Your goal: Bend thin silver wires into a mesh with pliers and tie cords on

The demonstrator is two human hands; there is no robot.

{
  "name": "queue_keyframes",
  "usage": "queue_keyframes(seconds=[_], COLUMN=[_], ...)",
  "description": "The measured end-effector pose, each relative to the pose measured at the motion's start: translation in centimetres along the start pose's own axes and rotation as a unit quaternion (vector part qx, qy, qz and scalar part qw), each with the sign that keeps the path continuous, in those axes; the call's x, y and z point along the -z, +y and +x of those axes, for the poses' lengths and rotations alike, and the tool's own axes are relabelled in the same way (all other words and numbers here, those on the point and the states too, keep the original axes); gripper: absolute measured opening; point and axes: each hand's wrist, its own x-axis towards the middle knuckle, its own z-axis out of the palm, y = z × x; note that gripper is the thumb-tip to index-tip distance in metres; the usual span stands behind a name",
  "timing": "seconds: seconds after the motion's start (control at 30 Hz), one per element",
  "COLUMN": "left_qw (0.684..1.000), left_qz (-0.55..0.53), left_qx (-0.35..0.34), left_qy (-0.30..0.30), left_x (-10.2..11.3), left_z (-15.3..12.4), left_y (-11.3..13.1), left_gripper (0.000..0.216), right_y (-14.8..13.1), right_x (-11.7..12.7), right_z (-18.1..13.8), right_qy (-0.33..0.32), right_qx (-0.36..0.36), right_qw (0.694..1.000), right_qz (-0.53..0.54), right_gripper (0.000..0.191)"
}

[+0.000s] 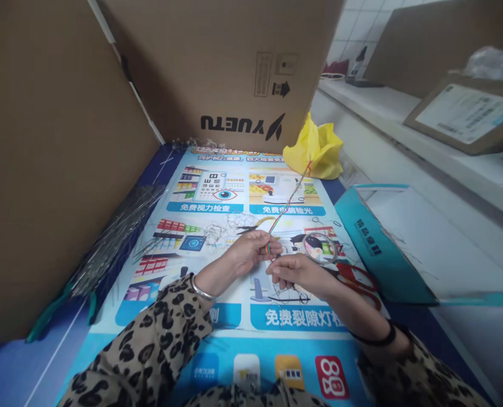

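Observation:
My left hand (255, 249) is closed around a braided cord of red, green and other coloured strands (283, 209). The cord stretches away to a yellow plastic bag (315, 148) at the back right. Just to the right, my right hand (296, 270) pinches at the near end of the same cord, its fingertips close to the left hand. A small multicoloured band of the cord shows at the left fingers. Near the right wrist lie red-handled scissors (357, 280) and a roll of clear tape (320, 249), partly behind the hand.
A printed poster (217, 345) covers the table. Big cardboard panels (217, 68) stand at the left and back. Thin wires (116, 237) are bundled at left beside teal-handled pliers (50, 319). A teal shoebox (378, 249) stands at right, below a shelf with a parcel (467, 113).

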Motion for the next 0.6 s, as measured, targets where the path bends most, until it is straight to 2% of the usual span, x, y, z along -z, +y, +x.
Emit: queue_keyframes(seconds=[0.1, 0.27, 0.37, 0.43, 0.5, 0.53, 0.6], left_qw=[1.000, 0.999, 0.993, 0.990, 0.988, 0.987, 0.986], left_qz=[0.004, 0.021, 0.065, 0.078, 0.081, 0.081, 0.082], left_qx=[-0.003, -0.028, -0.071, -0.094, -0.112, -0.120, -0.132], left_qy=[0.010, -0.004, 0.066, 0.074, 0.065, 0.063, 0.061], left_x=[0.3, 0.3, -0.1, -0.3, -0.5, -0.5, -0.5], left_z=[0.1, -0.1, -0.6, -1.1, -1.6, -1.8, -2.0], left_y=[0.0, 0.8, 2.0, 3.0, 4.0, 4.4, 4.8], left_gripper=[0.017, 0.020, 0.019, 0.016, 0.016, 0.016, 0.017], right_y=[-0.2, -1.5, -2.2, -2.6, -3.0, -3.3, -4.0], right_x=[0.8, 3.2, 4.7, 5.0, 4.9, 4.8, 4.8], right_z=[0.0, -0.5, -0.9, -0.8, -0.4, -0.2, 0.1], right_qy=[0.019, 0.198, 0.255, 0.255, 0.226, 0.209, 0.191], right_qx=[0.015, 0.065, 0.079, 0.081, 0.074, 0.068, 0.052], right_qw=[0.998, 0.972, 0.944, 0.907, 0.853, 0.831, 0.810], right_qz=[-0.061, -0.112, -0.194, -0.324, -0.465, -0.511, -0.553], right_gripper=[0.027, 0.025, 0.026, 0.026, 0.027, 0.026, 0.024])
